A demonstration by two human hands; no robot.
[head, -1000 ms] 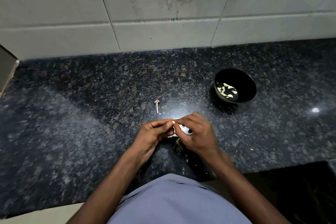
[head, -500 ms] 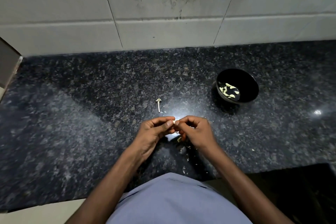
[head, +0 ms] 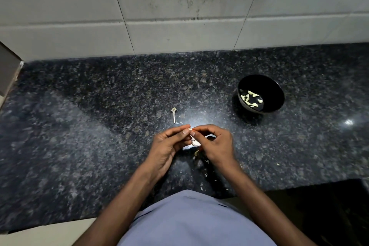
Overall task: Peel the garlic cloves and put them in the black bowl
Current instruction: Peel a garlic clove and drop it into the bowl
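Observation:
Both hands meet just above the dark granite counter [head: 99,126], near its front edge. My left hand [head: 169,144] and my right hand [head: 215,144] pinch one small garlic clove [head: 192,135] between their fingertips; pale skin hangs from it, and most of the clove is hidden by the fingers. The black bowl [head: 273,94] stands to the right and further back, apart from the hands. Several pale peeled cloves [head: 250,98] lie in it.
A dry garlic stem [head: 174,115] lies on the counter just beyond my left hand. Bits of peel [head: 197,154] are scattered under and in front of the hands. A tiled wall [head: 179,16] backs the counter. A dark drop lies at the front right.
The hands stay together on the clove, with the fingertips shifting slightly as they work at the skin. The view has tilted a little. The bowl and stem have not moved.

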